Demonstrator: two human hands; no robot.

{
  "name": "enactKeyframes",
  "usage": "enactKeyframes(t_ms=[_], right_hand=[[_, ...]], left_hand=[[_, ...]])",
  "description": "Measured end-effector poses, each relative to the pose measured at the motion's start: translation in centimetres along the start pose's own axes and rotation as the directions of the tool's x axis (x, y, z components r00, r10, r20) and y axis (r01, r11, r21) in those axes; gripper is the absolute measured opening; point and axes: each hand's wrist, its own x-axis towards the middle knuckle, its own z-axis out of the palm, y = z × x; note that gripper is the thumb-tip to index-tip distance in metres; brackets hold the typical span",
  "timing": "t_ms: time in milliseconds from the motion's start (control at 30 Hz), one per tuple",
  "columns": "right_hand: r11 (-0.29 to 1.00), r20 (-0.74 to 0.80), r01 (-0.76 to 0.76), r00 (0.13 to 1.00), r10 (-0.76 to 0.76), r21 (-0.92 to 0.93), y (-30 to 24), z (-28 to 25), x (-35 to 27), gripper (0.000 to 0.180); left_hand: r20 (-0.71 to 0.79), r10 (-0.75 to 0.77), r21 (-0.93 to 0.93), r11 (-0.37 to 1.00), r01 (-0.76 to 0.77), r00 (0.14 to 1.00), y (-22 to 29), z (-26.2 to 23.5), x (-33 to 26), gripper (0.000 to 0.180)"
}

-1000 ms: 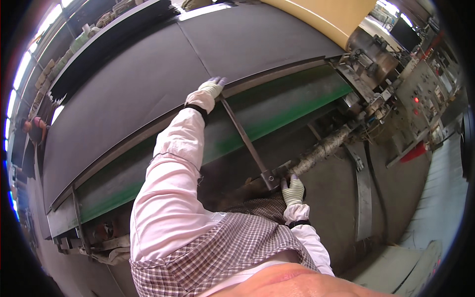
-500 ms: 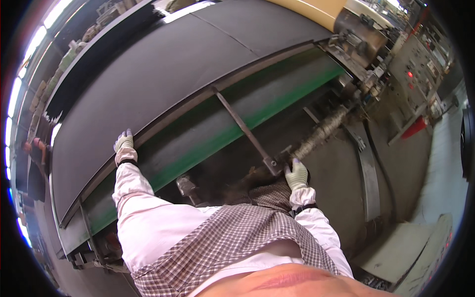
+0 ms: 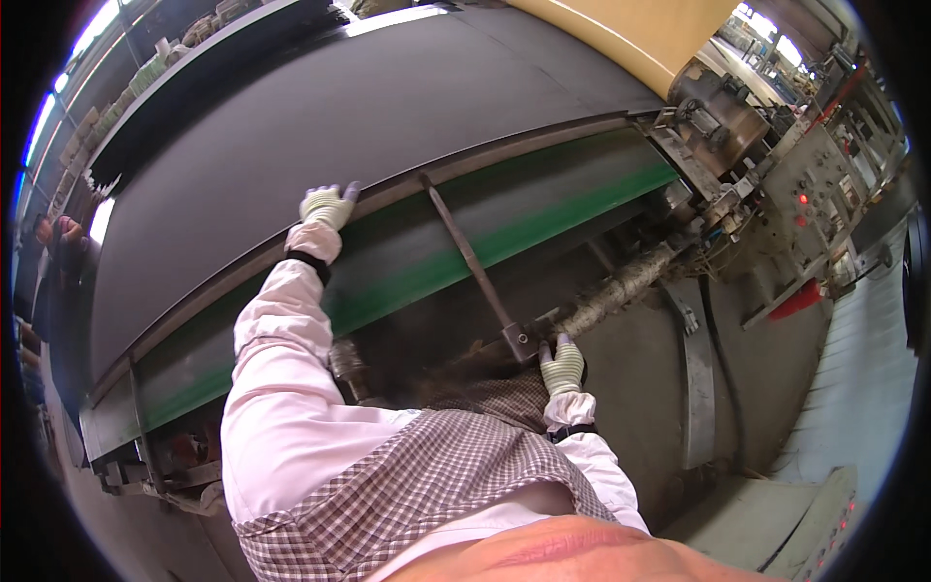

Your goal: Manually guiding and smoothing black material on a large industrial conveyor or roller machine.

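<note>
The broad dark-grey flat sheet under your striped-gloved left hand has its thin seam farther right now, so it seems to be travelling; the hand has moved right along it, fingers loosely spread. Below that grip runs a green belt; far left, a co-worker. Whether your right hand grips the slim metal bar, I cannot tell.

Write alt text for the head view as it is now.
A person's gloved left hand is at the near edge of a wide dark sheet; the gloved right hand is near the lower end of a metal bar. A green band runs below the sheet, and a control panel with a red light stands at right.
</note>
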Motion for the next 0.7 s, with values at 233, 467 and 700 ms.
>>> enactKeyframes(t_ms=[233, 467, 700], right_hand=[[0.999, 0.007, 0.001, 1.000, -0.001, -0.052, 0.1, -0.1, 0.0, 0.019], [1.000, 0.007, -0.013, 1.000, 0.013, 0.009, 0.0, -0.2, 0.1, 0.020], [1.000, -0.020, 0.025, 0.999, -0.025, 0.001, 0.7, 0.1, -0.3, 0.019]], left_hand=[[0.138, 0.088, -0.032, 0.996, -0.084, 0.987, 11.3, -3.1, 1.8, 0.080], [0.118, 0.315, -0.331, 0.907, -0.262, 0.942, 17.5, -3.3, 4.0, 0.072], [-0.087, 0.000, -0.310, 0.950, -0.027, 0.996, 0.5, 1.6, 3.1, 0.062]])
